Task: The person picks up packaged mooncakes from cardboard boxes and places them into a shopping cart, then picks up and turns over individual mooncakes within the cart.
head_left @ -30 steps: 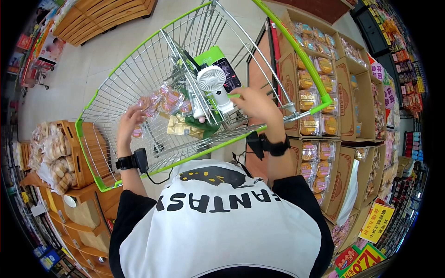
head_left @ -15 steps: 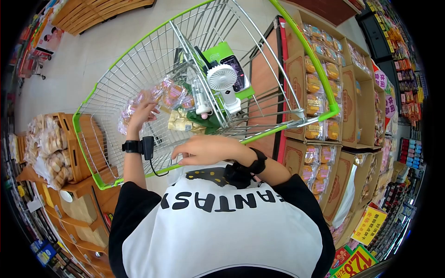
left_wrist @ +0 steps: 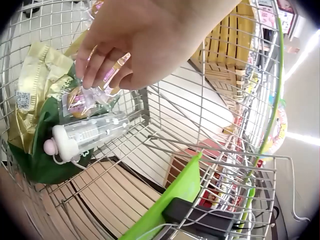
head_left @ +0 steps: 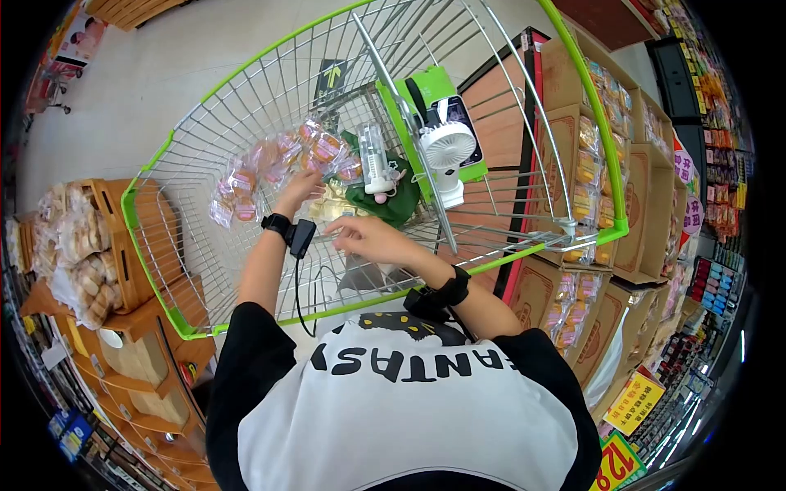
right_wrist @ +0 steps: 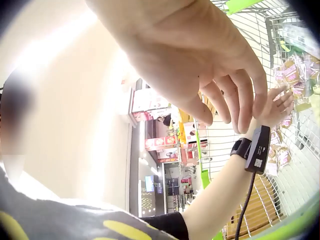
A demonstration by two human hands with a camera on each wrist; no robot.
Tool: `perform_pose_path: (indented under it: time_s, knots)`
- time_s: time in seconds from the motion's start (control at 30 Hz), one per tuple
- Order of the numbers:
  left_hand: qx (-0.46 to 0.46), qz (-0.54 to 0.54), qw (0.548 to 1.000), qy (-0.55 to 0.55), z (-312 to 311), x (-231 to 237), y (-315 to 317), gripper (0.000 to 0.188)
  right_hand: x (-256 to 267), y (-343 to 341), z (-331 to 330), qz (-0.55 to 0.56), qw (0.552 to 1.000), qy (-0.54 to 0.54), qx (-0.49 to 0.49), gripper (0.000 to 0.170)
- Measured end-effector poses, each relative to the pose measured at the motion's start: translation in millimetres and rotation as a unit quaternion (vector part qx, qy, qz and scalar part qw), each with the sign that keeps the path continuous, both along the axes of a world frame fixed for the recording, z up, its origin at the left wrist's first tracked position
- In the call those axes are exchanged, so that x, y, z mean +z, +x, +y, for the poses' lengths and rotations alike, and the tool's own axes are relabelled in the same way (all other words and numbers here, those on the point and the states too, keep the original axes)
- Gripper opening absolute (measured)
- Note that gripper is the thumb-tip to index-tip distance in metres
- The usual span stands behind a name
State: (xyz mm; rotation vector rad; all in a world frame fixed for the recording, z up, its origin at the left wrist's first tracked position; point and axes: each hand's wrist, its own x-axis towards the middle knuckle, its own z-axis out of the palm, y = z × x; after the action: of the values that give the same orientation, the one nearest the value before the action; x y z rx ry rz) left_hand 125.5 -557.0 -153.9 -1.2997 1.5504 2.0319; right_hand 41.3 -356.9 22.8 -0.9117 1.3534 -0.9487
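Observation:
Inside the wire shopping cart point(head_left: 135, 237), my left hand point(head_left: 301, 190) hangs over a row of wrapped buns point(head_left: 282, 151) and a cream-gold packet point(head_left: 332, 201). Its fingers are loosely bent in the left wrist view, with fingertips right at a clear bun wrapper point(left_wrist: 82, 102). Beside them lies a clear bottle point(left_wrist: 90, 132) with a white cap and pink tip, on a dark green bag point(left_wrist: 37, 165). My right hand point(head_left: 372, 240) is over the cart's near side, holding nothing, fingers relaxed in the right wrist view.
A white handheld fan point(head_left: 448, 147), a phone point(head_left: 458, 123) and a bright green box point(head_left: 431, 86) sit at the cart's handle end. Cartons of packaged buns point(head_left: 589, 188) stand to the right. On the left, a wooden crate point(head_left: 123, 237) holds bagged bread point(head_left: 78, 262).
My left hand has moved right along the wrapped buns toward the cream-gold packet. My right hand has come away from near the fan toward the cart's near side. The cart sits further right in view.

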Motion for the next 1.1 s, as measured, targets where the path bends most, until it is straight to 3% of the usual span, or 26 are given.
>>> perform_pose_path:
  time_s: [0.1,0.27,0.63,0.73,0.83,0.97,1.1]
  knots:
    - [0.002,-0.001,1.0,0.009,-2,-26,-4,0.031,-19,-4,-4,-0.107,0.989,0.047,-0.086,0.026]
    - [0.027,0.01,1.0,0.0,-13,-67,-18,0.036,-44,-10,-8,-0.126,0.977,0.079,-0.154,0.024]
    - [0.051,0.001,0.998,0.026,-2,-92,-57,0.051,-64,-20,-7,-0.121,0.962,0.122,-0.21,0.023]
    - [0.106,-0.011,0.993,0.041,-2,-103,-61,0.049,-66,-20,-7,-0.105,0.967,0.111,-0.203,0.023]
    - [0.211,0.089,0.965,0.125,-7,-126,-61,0.04,-69,-20,-7,-0.099,0.967,0.112,-0.205,0.023]
    - [0.238,0.078,0.959,0.132,-14,-148,-59,0.036,-67,-20,-8,-0.114,0.964,0.112,-0.214,0.023]
    - [0.257,0.068,0.951,0.16,-19,-129,-58,0.024,-68,-19,-9,-0.108,0.966,0.111,-0.208,0.023]
